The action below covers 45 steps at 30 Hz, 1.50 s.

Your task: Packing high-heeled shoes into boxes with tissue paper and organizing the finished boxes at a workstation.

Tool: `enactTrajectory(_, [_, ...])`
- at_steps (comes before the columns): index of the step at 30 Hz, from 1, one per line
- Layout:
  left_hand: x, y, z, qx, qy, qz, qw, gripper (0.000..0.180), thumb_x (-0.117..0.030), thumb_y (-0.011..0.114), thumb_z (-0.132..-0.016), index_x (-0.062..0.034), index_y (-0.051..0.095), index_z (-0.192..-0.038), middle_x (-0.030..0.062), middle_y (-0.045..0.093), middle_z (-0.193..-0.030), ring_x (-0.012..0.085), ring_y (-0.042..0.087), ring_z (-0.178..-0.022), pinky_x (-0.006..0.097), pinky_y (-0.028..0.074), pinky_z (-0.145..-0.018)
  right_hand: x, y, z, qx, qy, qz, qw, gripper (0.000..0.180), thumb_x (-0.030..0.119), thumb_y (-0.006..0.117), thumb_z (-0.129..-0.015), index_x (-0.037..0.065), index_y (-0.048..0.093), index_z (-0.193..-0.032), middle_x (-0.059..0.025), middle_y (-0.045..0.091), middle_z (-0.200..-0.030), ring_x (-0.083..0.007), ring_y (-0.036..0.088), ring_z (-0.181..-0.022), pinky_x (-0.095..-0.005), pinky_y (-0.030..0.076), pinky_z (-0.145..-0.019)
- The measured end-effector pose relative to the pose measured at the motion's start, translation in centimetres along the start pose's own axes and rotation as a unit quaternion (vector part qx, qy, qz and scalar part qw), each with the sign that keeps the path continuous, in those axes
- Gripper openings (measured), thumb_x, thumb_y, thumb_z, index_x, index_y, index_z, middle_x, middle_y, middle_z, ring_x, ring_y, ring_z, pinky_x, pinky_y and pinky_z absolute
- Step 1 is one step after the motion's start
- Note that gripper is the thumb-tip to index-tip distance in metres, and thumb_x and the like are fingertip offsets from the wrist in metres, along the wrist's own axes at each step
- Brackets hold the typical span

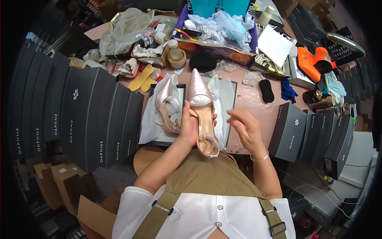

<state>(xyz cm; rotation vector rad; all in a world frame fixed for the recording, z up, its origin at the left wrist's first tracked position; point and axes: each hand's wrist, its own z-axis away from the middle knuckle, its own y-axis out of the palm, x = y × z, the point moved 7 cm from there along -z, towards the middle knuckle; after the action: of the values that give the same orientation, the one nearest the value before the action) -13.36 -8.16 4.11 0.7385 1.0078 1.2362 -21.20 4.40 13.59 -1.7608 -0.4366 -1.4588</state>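
Left hand [190, 129] closed round the pink shoe [205, 119], above tissue paper [225, 95] by the near edge of the worktop [254, 107]! Right hand [247, 128] half-curled, holding nothing; should that lone grip slacken, the shoe could drop, scuffed.

The glittery pink shoe [205, 116], pointed and white-stuffed at the toe, with a beige insole and gold chain by the heel, is held raised just right of the open shoebox [183, 93], opening upward, toe away. Inside the box, the matching shoe [164, 93] lies tilted, toe likewise away.
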Motion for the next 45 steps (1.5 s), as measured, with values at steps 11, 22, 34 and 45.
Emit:
enactTrajectory(11, [1.5, -2.7, 0.7, -0.058, -0.003, 0.007, 0.998, 0.066, -0.061, 0.034, -0.092, -0.0072, 0.042, -0.13, 0.0092, 0.052, -0.124, 0.0217, 0.052, -0.113, 0.04, 0.043, -0.096, -2.3, 4.4, -6.4, -0.007, -0.071, 0.082, 0.994, 0.011, 0.005, 0.064, -0.072, 0.001, 0.058, -0.079, -0.009, 0.054, -0.075, -0.0197, 0.056, -0.059, -0.0297, 0.046, -0.055])
enactTrajectory(22, [-1.1, -5.9, -0.2, -0.095, -0.041, 0.058, 0.993, 0.087, -0.076, 0.028, -0.083, -0.0019, 0.045, -0.126, 0.0135, 0.055, -0.107, 0.023, 0.056, -0.086, 0.037, 0.051, -0.067, -13.4, 6.7, -9.4, 0.105, -0.15, 0.516, 0.837, 0.013, 0.013, 0.067, -0.074, 0.005, 0.058, -0.075, -0.0067, 0.055, -0.072, -0.022, 0.056, -0.065, -0.0344, 0.046, -0.062])
enactTrajectory(34, [0.8, -2.7, 0.8, -0.199, 0.038, -0.068, 0.977, 0.068, -0.07, 0.032, -0.087, -0.0112, 0.048, -0.116, 0.0041, 0.056, -0.097, 0.0167, 0.055, -0.078, 0.032, 0.047, -0.059, -2.5, 7.4, -6.6, 0.062, -0.198, 0.327, 0.922, 0.011, 0.015, 0.065, -0.072, 0.009, 0.057, -0.077, -0.005, 0.057, -0.068, -0.0228, 0.058, -0.06, -0.0361, 0.044, -0.06])
enactTrajectory(45, [0.2, -4.4, 1.1, -0.147, 0.029, -0.015, 0.989, 0.077, -0.07, 0.034, -0.086, -0.0082, 0.041, -0.131, 0.0107, 0.05, -0.127, 0.0249, 0.048, -0.117, 0.039, 0.039, -0.099, -0.5, 9.8, -2.6, 0.241, -0.08, -0.013, 0.967, 0.057, 0.029, 0.049, -0.091, -0.005, 0.035, -0.134, -0.0263, 0.047, -0.125, -0.0424, 0.039, -0.122, -0.0448, 0.027, -0.105])
